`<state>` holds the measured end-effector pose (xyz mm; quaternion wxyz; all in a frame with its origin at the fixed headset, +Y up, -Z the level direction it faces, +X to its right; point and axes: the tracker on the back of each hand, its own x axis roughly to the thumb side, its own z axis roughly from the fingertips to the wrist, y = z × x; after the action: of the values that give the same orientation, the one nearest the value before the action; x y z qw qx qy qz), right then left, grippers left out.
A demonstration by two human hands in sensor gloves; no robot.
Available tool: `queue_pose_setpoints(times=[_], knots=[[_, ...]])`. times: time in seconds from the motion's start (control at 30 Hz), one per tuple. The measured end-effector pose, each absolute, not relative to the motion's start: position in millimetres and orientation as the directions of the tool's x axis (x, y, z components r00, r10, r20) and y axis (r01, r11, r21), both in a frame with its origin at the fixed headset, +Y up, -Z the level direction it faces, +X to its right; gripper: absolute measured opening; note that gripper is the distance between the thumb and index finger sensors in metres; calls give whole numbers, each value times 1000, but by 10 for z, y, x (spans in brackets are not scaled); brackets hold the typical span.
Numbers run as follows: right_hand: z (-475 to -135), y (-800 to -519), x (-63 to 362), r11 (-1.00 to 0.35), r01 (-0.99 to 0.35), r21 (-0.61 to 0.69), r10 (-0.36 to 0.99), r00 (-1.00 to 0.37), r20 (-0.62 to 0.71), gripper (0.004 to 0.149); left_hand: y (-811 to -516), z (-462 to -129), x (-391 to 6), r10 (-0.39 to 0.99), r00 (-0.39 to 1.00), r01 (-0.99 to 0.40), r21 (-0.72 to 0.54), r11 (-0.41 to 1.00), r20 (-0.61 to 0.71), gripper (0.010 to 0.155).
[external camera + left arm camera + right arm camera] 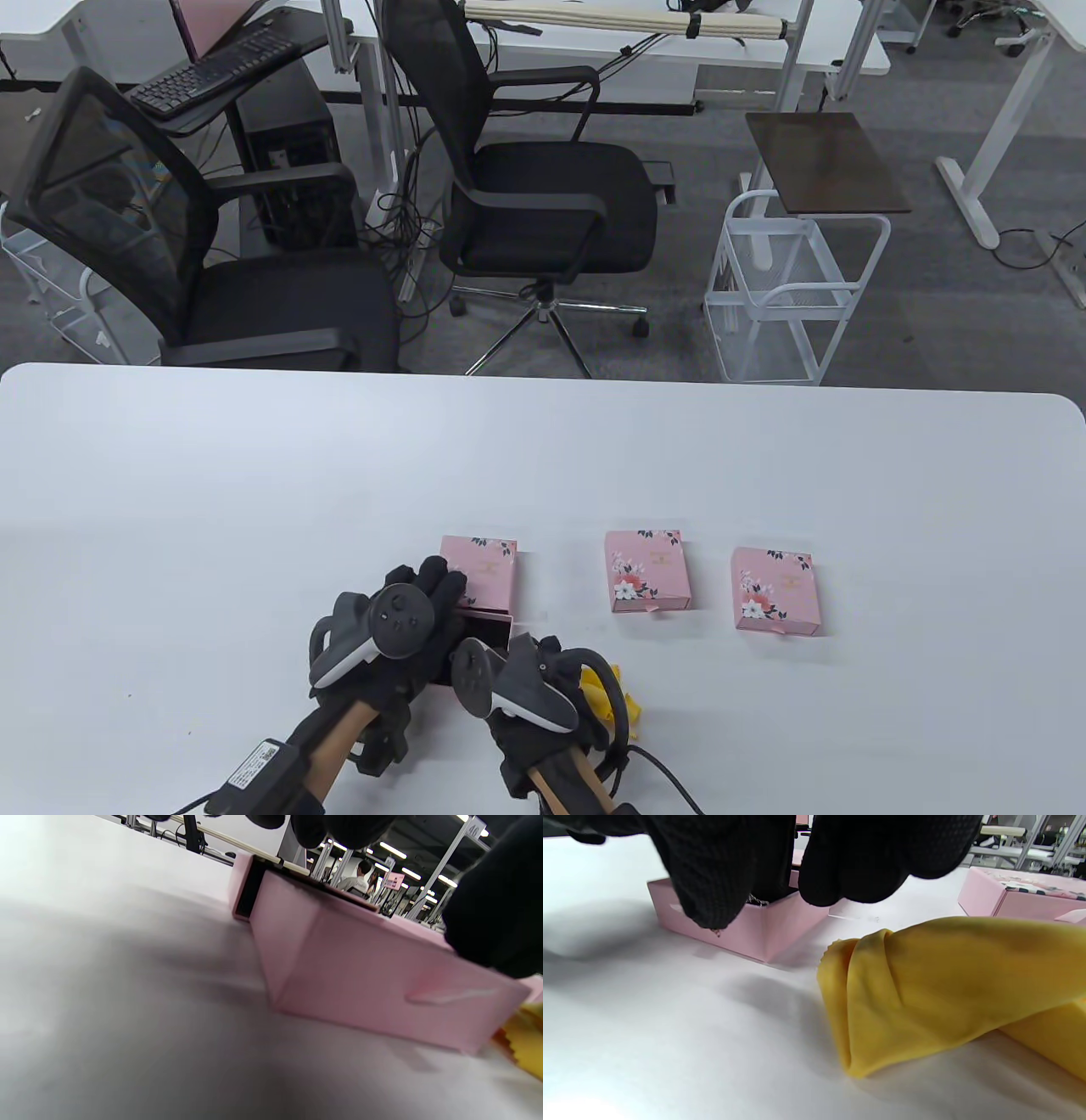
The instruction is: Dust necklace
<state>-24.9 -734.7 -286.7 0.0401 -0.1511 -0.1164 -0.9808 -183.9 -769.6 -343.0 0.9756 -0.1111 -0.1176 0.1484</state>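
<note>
Near table front edge: your left hand (399,628) rests spread over open pink drawer box (479,586); right hand (721,887) fingers dip into drawer, seemingly pinching necklace chain (755,901). Yellow cloth (946,993) unused beside it; dusting not started.

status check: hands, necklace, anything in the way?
Both hands over the pulled-out drawer of the left pink box. Right fingers at the chain; grip unclear. Yellow cloth lies beside, unused.
</note>
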Motion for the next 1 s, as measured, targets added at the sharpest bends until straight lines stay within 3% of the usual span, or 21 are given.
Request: queue_pose_setpoints(times=[0.23,0.77,0.9,1.0], knots=[[-2867,-7455,-346,-981,178,81,-142,-933,329,40,-7759,-3464,-1886,334,924,-272,-289,918,189,56],[-2869,-7451,-326,-979,184,-84,-201,-934,295,40,-7716,-3476,-1929,365,914,-296,-322,899,180,53],[-2905,-7478,-367,-981,170,-89,-187,-953,238,60,-7718,-3478,-1940,371,911,-301,-322,897,181,52],[-2978,-7485,-419,-985,152,-83,-166,-964,208,67,-7721,-3478,-1946,375,909,-304,-326,895,183,52]])
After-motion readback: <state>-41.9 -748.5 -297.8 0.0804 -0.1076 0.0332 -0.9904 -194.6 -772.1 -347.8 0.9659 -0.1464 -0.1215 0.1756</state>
